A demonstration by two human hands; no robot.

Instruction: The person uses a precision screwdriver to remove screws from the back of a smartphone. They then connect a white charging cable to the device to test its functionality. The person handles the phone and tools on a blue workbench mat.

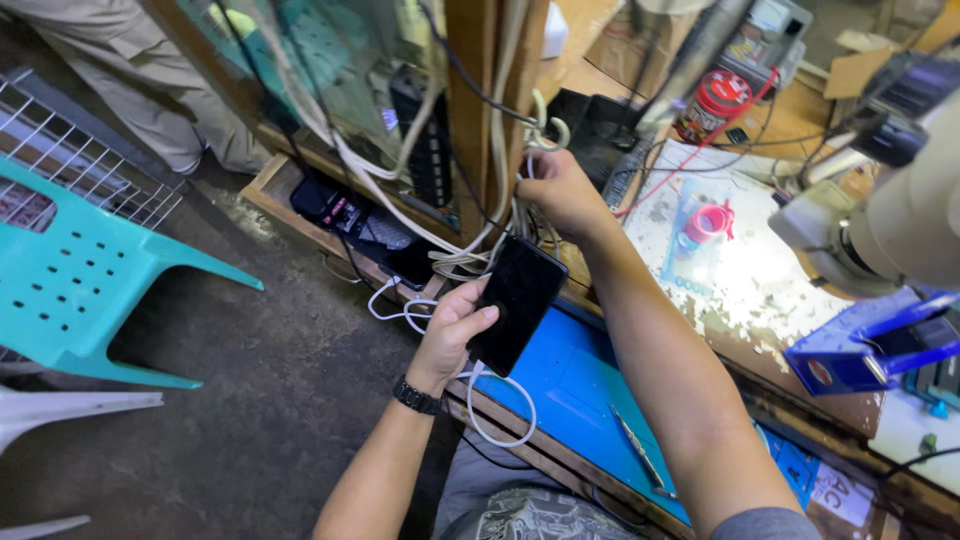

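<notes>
While the left hand (452, 330) wraps around the lower edge of a dark smartphone (517, 302), thumb laid across its black screen and fingers closed behind it, the right hand (560, 190) reaches up past the phone's top end into a hanging bundle of white cables (505, 215) and has its fingers pinched shut on some of them; I cannot tell exactly which strand. The phone sits tilted, just above the near edge of a blue work mat (570, 385), with one white cord (500, 420) looping out from below the holding hand.

To my eye, the sensible way through this is to keep the phone held steady and close under the bundle, so the picking hand can follow a single lead down to its plug rather than tugging the whole tangle. A slow pull along one strand should free it without dragging on the black power strip (430, 150) beyond the fingers.

Counting: one phone, two hands, one wristwatch (416, 397) on the holding arm, one blue mat, one red tape roll (710, 222) off to the far side of the reaching arm, one teal plastic chair (70, 280) well away from the holding hand. The cables are too tangled to number.
</notes>
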